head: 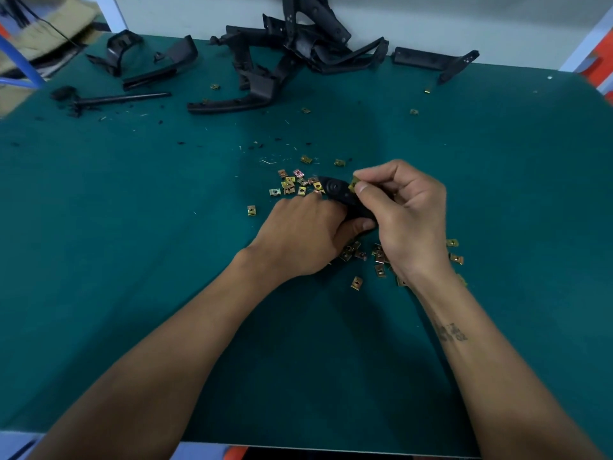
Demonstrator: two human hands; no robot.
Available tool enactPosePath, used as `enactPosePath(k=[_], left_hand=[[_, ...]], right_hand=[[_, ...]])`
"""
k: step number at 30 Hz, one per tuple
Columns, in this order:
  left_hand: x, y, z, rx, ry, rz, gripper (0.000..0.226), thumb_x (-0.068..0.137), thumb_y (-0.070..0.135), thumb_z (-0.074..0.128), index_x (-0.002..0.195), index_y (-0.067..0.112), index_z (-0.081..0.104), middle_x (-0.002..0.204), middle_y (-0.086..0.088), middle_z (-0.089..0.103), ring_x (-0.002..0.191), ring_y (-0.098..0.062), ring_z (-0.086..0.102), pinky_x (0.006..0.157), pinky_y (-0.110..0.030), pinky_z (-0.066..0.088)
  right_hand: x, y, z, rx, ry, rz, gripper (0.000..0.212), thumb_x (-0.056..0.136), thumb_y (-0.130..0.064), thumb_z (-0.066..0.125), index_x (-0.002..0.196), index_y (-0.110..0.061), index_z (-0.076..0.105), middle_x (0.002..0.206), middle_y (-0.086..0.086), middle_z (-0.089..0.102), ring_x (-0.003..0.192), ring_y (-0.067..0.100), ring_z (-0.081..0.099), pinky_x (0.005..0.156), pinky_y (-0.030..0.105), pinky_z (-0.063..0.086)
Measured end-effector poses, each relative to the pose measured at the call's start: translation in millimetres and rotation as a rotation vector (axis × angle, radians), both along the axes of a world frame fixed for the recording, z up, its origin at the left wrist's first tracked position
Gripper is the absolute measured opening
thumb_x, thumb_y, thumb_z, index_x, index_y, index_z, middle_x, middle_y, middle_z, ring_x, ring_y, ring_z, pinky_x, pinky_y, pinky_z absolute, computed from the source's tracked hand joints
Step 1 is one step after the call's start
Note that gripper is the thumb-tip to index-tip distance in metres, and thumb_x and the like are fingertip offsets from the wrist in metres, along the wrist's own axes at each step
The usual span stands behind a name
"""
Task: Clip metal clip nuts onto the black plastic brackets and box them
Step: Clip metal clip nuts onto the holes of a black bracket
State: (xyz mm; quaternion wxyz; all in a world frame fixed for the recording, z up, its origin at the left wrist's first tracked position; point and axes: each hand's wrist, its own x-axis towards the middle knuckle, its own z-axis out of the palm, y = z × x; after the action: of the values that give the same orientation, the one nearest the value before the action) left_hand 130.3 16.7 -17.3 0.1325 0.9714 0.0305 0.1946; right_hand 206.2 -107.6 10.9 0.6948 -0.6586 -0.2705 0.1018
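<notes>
the mat point(132, 227) runs under both hands, with a bracket pile point(292, 51) far beyond them. the left hand point(298, 237) grips the bracket point(338, 190) between the hands; the right hand point(398, 207) pinches a nut point(353, 185) against its tip. loose nuts point(295, 185) lie just past the left fingers. the nut may go on skewed or spring away if the pinch slips.

Green mat point(132, 227) across the worktop, strewn near its middle with black plastic shavings point(255, 146) and pale slivers. Cardboard point(43, 31) blurred beyond the far left corner, beside a blue bar point(20, 59). White wall point(464, 24) behind.
</notes>
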Motion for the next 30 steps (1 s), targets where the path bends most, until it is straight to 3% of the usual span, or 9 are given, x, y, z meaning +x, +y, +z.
enactPosePath(k=[4, 12, 17, 19, 22, 27, 30], left_hand=[[-0.5, -0.5, 1.2, -0.002, 0.015, -0.004, 0.054, 0.1, 0.06, 0.03, 0.097, 0.019, 0.064, 0.086, -0.01, 0.07, 0.077, -0.039, 0.064, 0.06, -0.035, 0.03], [1.2, -0.9, 0.9, 0.028, 0.045, -0.003, 0.06, 0.099, 0.065, 0.023, 0.105, 0.021, 0.063, 0.095, -0.007, 0.069, 0.084, -0.035, 0.065, 0.062, -0.036, 0.035], [-0.6, -0.5, 1.4, 0.021, 0.032, -0.01, 0.06, 0.097, 0.067, 0.02, 0.095, 0.02, 0.059, 0.088, -0.005, 0.065, 0.078, -0.034, 0.063, 0.06, -0.035, 0.03], [-1.7, 0.3, 1.3, -0.014, 0.019, -0.004, 0.053, 0.099, 0.065, 0.024, 0.09, 0.023, 0.054, 0.087, -0.006, 0.064, 0.078, -0.035, 0.062, 0.059, -0.035, 0.028], [-2.8, 0.0, 0.8, -0.054, -0.005, -0.011, 0.043, 0.099, 0.065, 0.023, 0.085, 0.028, 0.04, 0.084, -0.005, 0.063, 0.076, -0.035, 0.062, 0.058, -0.035, 0.028], [-2.0, 0.1, -2.2, -0.024, -0.021, 0.019, 0.059, 0.098, 0.067, 0.021, 0.088, 0.02, 0.056, 0.086, -0.007, 0.065, 0.078, -0.037, 0.063, 0.059, -0.035, 0.027], [-0.1, 2.3, -5.2, -0.103, -0.045, 0.066, 0.054, 0.102, 0.063, 0.028, 0.067, 0.024, 0.042, 0.078, -0.008, 0.065, 0.075, -0.039, 0.062, 0.058, -0.035, 0.026]], right_hand=[[-0.2, 2.6, -2.2, 0.054, 0.017, -0.044, 0.025, 0.087, 0.002, 0.066, 0.078, -0.02, 0.074, 0.07, -0.009, 0.073, 0.065, 0.002, 0.064, 0.054, 0.013, 0.049], [5.9, 1.2, 1.5, 0.008, 0.0, -0.011, 0.03, 0.081, -0.003, 0.066, 0.068, -0.029, 0.077, 0.064, -0.006, 0.069, 0.059, 0.002, 0.059, 0.05, 0.013, 0.046], [1.8, -1.0, 1.6, -0.024, -0.033, 0.01, 0.027, 0.081, -0.008, 0.054, 0.071, -0.021, 0.075, 0.071, 0.027, 0.063, 0.061, 0.016, 0.052, 0.049, 0.016, 0.042], [1.1, -2.8, 1.2, -0.011, -0.053, 0.011, 0.03, 0.083, -0.01, 0.049, 0.074, -0.019, 0.076, 0.073, 0.026, 0.065, 0.064, 0.015, 0.054, 0.055, 0.017, 0.042], [-0.1, -3.8, 0.5, -0.029, -0.077, 0.008, 0.034, 0.085, -0.012, 0.044, 0.078, -0.016, 0.078, 0.08, 0.038, 0.061, 0.066, 0.033, 0.05, 0.058, 0.029, 0.034], [4.6, -7.7, 2.7, -0.089, -0.051, 0.036, 0.037, 0.086, -0.017, 0.042, 0.079, -0.019, 0.078, 0.078, -0.001, 0.075, 0.078, 0.008, 0.062, 0.067, 0.02, 0.045], [7.1, -11.2, 3.0, -0.176, -0.141, 0.069, 0.041, 0.095, -0.02, 0.04, 0.108, -0.017, 0.078, 0.105, -0.006, 0.078, 0.105, 0.005, 0.067, 0.092, 0.024, 0.05]])
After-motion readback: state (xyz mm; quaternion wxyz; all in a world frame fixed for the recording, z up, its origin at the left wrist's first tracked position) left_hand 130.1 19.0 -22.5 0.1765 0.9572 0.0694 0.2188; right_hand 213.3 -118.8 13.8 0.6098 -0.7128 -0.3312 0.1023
